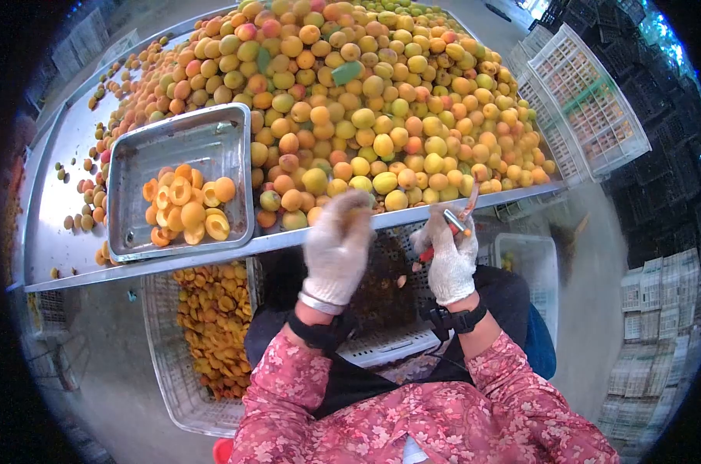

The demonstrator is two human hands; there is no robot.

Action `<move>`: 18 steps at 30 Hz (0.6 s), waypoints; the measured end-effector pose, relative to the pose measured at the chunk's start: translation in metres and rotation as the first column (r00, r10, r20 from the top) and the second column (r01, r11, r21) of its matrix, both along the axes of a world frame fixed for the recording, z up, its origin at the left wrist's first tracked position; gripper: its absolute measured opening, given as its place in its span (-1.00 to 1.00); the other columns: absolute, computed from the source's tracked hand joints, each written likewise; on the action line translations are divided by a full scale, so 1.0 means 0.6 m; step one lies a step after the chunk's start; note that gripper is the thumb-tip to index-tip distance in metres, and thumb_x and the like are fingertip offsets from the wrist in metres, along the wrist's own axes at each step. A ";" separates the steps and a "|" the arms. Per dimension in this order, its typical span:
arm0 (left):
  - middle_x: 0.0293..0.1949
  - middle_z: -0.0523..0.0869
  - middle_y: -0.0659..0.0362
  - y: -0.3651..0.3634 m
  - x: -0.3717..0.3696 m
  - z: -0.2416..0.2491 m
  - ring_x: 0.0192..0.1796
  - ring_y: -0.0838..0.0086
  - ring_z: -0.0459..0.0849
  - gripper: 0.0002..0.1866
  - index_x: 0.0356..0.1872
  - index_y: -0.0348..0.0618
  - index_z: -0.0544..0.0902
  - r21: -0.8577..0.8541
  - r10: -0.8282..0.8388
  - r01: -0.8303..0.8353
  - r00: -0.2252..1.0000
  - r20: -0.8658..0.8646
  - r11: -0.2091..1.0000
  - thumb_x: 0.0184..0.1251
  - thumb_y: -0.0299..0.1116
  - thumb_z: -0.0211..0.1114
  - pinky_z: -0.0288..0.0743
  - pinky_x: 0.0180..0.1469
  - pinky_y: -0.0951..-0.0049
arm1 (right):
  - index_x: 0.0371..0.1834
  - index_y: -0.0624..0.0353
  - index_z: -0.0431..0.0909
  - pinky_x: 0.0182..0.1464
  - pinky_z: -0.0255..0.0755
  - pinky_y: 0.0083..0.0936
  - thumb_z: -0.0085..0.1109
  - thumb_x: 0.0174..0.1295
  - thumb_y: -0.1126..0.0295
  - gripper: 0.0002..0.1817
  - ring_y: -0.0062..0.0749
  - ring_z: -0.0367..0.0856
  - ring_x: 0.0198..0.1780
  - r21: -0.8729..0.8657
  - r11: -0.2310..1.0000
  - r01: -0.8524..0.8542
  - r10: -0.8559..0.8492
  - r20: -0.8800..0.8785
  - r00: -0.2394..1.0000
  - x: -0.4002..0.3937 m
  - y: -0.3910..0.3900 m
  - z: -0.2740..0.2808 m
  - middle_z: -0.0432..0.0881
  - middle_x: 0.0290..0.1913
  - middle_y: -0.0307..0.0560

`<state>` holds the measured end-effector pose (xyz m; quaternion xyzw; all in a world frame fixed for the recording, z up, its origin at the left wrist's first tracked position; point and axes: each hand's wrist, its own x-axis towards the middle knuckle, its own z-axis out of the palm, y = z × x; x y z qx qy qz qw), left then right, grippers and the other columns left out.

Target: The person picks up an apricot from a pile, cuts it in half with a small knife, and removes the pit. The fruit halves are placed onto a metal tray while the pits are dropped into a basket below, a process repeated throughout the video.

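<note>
My left hand [336, 251], in a white knit glove, is raised at the table's front edge beside the pile of apricots [412, 93]. Motion smears its fingers, and what they may hold is hidden. My right hand [452, 263], gloved as well, is closed around a small knife [471, 203] with a thin upright blade; a bit of red handle shows below the fingers. A short metal tube [455, 223] also juts from this grip. Left of my left hand, a metal tray [238, 155] holds halved, pitted apricots [186, 203].
The metal table [60, 240] carries the heaped fruit and a green leaf [347, 73]. Below it, a white crate [161, 363] holds apricot halves, and another crate [381, 352] sits between my knees. A pale bin [547, 267] stands at right; stacked crates [590, 100] rise beyond.
</note>
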<state>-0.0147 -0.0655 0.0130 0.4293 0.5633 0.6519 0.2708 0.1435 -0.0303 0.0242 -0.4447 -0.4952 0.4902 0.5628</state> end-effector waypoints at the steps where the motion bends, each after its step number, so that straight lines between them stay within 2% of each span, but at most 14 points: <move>1: -0.18 0.70 0.07 0.006 -0.025 0.003 -0.18 0.48 0.69 -0.77 -0.03 -0.21 0.65 0.143 0.121 -0.116 0.992 -0.030 0.983 0.30 -0.51 0.30 0.56 -0.11 0.51 | -0.08 0.11 0.46 -0.57 0.29 -0.67 0.19 0.39 0.30 -0.81 -0.70 0.43 -0.58 -0.096 0.995 -0.036 0.034 -0.020 0.999 0.006 0.001 0.000 0.49 -0.53 -0.35; 2: -0.11 0.69 0.05 0.013 -0.057 0.005 -0.13 0.46 0.68 -0.75 -0.01 -0.20 0.65 0.286 0.244 -0.223 0.969 -0.038 0.932 0.28 -0.51 0.32 0.57 -0.08 0.49 | -0.06 0.11 0.47 -0.56 0.30 -0.68 0.19 0.39 0.29 -0.81 -0.71 0.44 -0.57 -0.189 0.979 -0.074 0.068 -0.041 0.997 0.011 0.003 0.002 0.50 -0.52 -0.35; 4: 0.03 0.63 0.00 0.016 -0.126 0.008 0.02 0.32 0.65 -0.68 0.03 -0.19 0.64 0.374 0.544 -0.472 0.832 -0.111 0.798 0.24 -0.50 0.36 0.56 0.02 0.35 | -0.07 0.13 0.50 -0.55 0.28 -0.70 0.20 0.37 0.32 -0.82 -0.74 0.41 -0.57 -0.198 0.974 -0.106 0.102 -0.031 0.994 0.019 0.013 0.016 0.52 -0.51 -0.35; 6: 0.15 0.56 -0.02 -0.001 -0.177 0.033 0.17 0.19 0.56 -0.63 0.04 -0.17 0.63 0.385 0.767 -0.708 0.346 -0.541 0.592 0.17 -0.49 0.39 0.47 0.17 0.19 | -0.10 0.19 0.53 -0.44 0.39 -0.64 0.26 0.29 0.32 -0.78 -0.61 0.48 -0.52 -0.305 0.946 -0.114 0.226 0.364 0.904 0.030 0.035 0.035 0.56 -0.48 -0.27; 7: 0.15 0.56 -0.02 0.000 -0.190 0.029 0.17 0.19 0.56 -0.63 0.04 -0.17 0.63 0.384 0.769 -0.712 0.344 -0.539 0.588 0.17 -0.49 0.39 0.47 0.17 0.19 | -0.11 0.25 0.54 -0.23 0.49 -0.50 0.33 0.18 0.27 -0.67 -0.43 0.55 -0.39 -0.028 0.986 -0.165 0.149 0.593 0.791 0.035 0.061 0.019 0.59 -0.43 -0.12; 8: 0.22 0.51 -0.04 0.001 -0.201 0.025 0.26 0.11 0.46 -0.61 0.06 -0.13 0.62 0.368 0.764 -0.754 0.265 -0.588 0.544 0.17 -0.45 0.40 0.37 0.26 0.14 | -0.09 0.27 0.52 -0.06 0.48 -0.39 0.35 0.10 0.18 -0.56 -0.27 0.59 -0.25 -0.085 0.984 -0.157 0.170 0.723 0.669 0.050 0.083 0.019 0.61 -0.34 0.03; 9: 0.30 0.45 -0.06 0.003 -0.207 0.022 0.36 0.03 0.36 -0.59 0.08 -0.08 0.60 0.355 0.750 -0.792 0.186 -0.635 0.497 0.17 -0.42 0.40 0.28 0.36 0.09 | -0.08 0.26 0.52 -0.07 0.48 -0.39 0.35 0.08 0.16 -0.54 -0.25 0.60 -0.25 -0.015 0.983 -0.185 0.123 0.797 0.591 0.052 0.106 0.027 0.62 -0.33 0.05; 10: 0.30 0.45 -0.06 0.005 -0.203 0.022 0.36 0.03 0.36 -0.59 0.08 -0.08 0.60 0.354 0.752 -0.795 0.184 -0.633 0.492 0.17 -0.42 0.40 0.28 0.36 0.09 | -0.08 0.26 0.52 -0.08 0.48 -0.38 0.34 0.06 0.14 -0.53 -0.22 0.60 -0.25 0.053 0.975 -0.217 0.067 0.858 0.509 0.053 0.129 0.035 0.62 -0.31 0.07; 12: 0.29 0.45 -0.06 0.014 -0.180 0.025 0.35 0.00 0.36 -0.59 0.06 -0.08 0.61 0.388 0.721 -0.714 0.235 -0.652 0.583 0.14 -0.41 0.42 0.24 0.37 0.06 | -0.08 0.27 0.52 -0.08 0.48 -0.38 0.31 0.06 0.16 -0.53 -0.17 0.62 -0.23 0.020 0.976 -0.217 0.083 0.887 0.454 0.049 0.177 0.059 0.62 -0.31 0.07; 13: 0.28 0.46 -0.05 0.017 -0.165 0.031 0.35 0.01 0.36 -0.59 0.04 -0.08 0.62 0.412 0.713 -0.664 0.269 -0.647 0.625 0.11 -0.43 0.43 0.23 0.37 0.05 | -0.06 0.27 0.52 -0.08 0.48 -0.36 0.31 0.06 0.17 -0.53 -0.12 0.63 -0.21 0.047 0.971 -0.234 0.078 0.864 0.498 0.042 0.200 0.066 0.63 -0.31 0.08; 14: 0.28 0.46 -0.05 0.020 -0.151 0.031 0.35 0.01 0.36 -0.59 0.04 -0.08 0.62 0.414 0.717 -0.667 0.267 -0.644 0.620 0.11 -0.43 0.43 0.23 0.37 0.05 | -0.04 0.28 0.52 -0.07 0.48 -0.35 0.32 0.05 0.19 -0.52 -0.10 0.63 -0.19 0.000 0.978 -0.208 0.095 0.890 0.447 0.036 0.220 0.080 0.65 -0.27 0.11; 16: 0.28 0.47 -0.04 0.023 -0.124 0.028 0.35 0.01 0.36 -0.60 0.02 -0.08 0.63 0.412 0.626 -0.485 0.466 -0.625 0.772 0.08 -0.47 0.42 0.22 0.38 0.07 | -0.01 0.29 0.52 -0.06 0.48 -0.35 0.32 0.04 0.22 -0.52 -0.09 0.66 -0.14 -0.010 0.979 -0.206 0.106 0.880 0.463 0.026 0.268 0.082 0.67 -0.21 0.14; 17: 0.25 0.50 -0.04 0.024 -0.109 0.027 0.33 -0.01 0.37 -0.61 -0.01 -0.10 0.63 0.365 0.568 -0.441 0.543 -0.619 0.820 0.06 -0.46 0.41 0.18 0.39 0.04 | -0.01 0.28 0.53 -0.04 0.49 -0.34 0.31 0.03 0.23 -0.52 -0.06 0.67 -0.09 -0.016 0.980 -0.201 0.089 0.928 0.362 0.018 0.292 0.086 0.68 -0.17 0.17; 18: 0.22 0.53 -0.05 0.025 -0.097 0.026 0.32 -0.03 0.39 -0.62 -0.04 -0.11 0.64 0.319 0.503 -0.392 0.615 -0.607 0.863 0.04 -0.46 0.40 0.14 0.40 0.02 | -0.05 0.26 0.56 -0.01 0.49 -0.29 0.31 0.01 0.20 -0.54 0.00 0.66 -0.05 -0.076 0.966 -0.247 0.181 0.882 0.434 0.011 0.314 0.084 0.69 -0.14 0.19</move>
